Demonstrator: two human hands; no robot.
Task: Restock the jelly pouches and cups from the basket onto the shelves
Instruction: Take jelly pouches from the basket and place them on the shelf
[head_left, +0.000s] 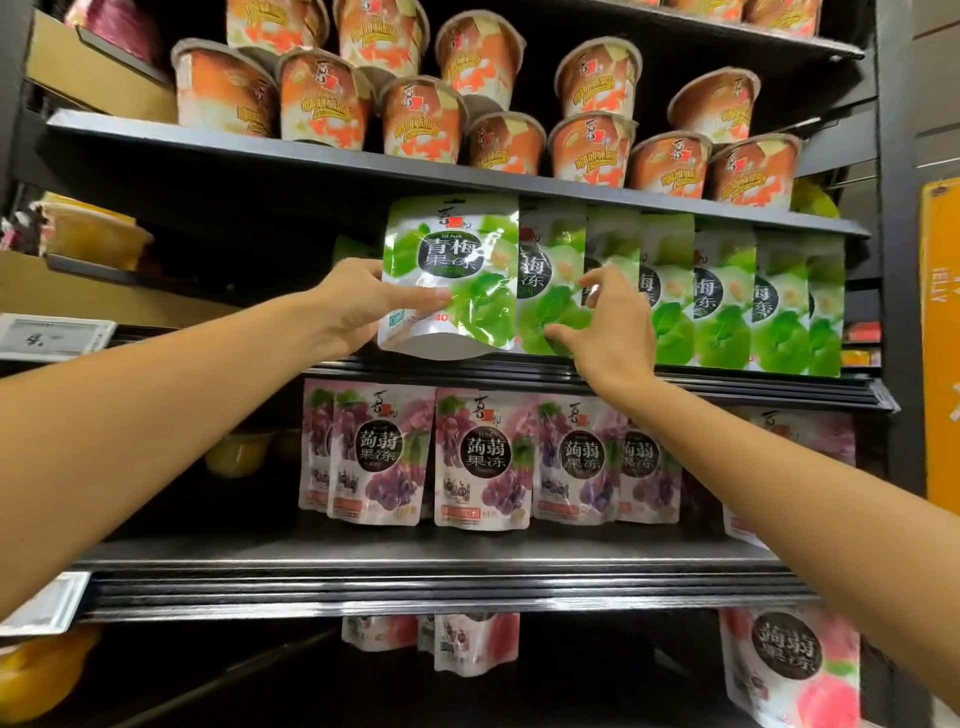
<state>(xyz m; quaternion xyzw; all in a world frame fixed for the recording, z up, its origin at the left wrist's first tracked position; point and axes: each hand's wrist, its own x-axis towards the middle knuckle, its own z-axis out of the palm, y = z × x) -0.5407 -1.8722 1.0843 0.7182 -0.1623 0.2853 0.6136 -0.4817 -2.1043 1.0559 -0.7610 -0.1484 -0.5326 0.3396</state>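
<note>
My left hand (358, 304) grips a green jelly pouch (457, 260) by its left edge and holds it upright at the front of the middle shelf (727, 387). My right hand (605, 322) reaches to the row of green pouches (727, 301) just right of it, fingers spread and touching the second pouch (550, 291). That row stands upright and runs to the shelf's right end. Orange jelly cups (421, 117) are stacked on the shelf above. The basket is out of view.
Purple jelly pouches (483, 457) stand on the shelf below, and pink pouches (789, 670) sit lower still. Yellow cups (239, 452) lie in the dark left bays. A price tag (52, 338) hangs at the left shelf edge. A dark upright post (898, 260) bounds the right side.
</note>
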